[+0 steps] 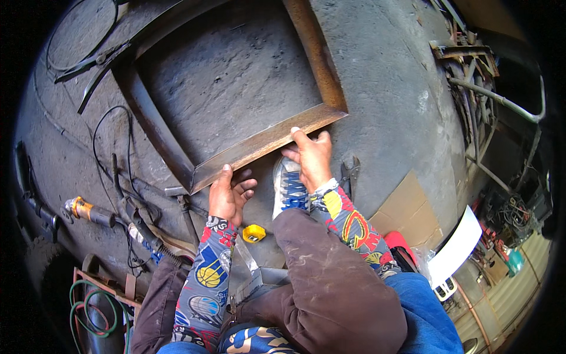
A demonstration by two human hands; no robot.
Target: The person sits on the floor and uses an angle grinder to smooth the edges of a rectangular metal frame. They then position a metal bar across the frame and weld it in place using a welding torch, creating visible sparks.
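Note:
A rectangular frame of rusty angle steel [268, 137] lies in front of me, its far end cut off by the top of the view. My right hand [312, 158] grips the near bar toward its right end, thumb on top and fingers at the outer edge. On the same bar's left part, my left hand [232, 192] has its thumb against the edge and its fingers loosely curled just below. Beside the left wrist sits a yellow tape measure [254, 233]. A pair of locking pliers [351, 176] lies to the right of my right hand.
A hammer [187, 212], an orange-and-grey angle grinder [88, 211] and tangled black cables [127, 159] lie at left. My shoe [290, 187] stands just behind the near bar. Cardboard [408, 209] lies at right, with scrap metal [471, 94] piled beyond it.

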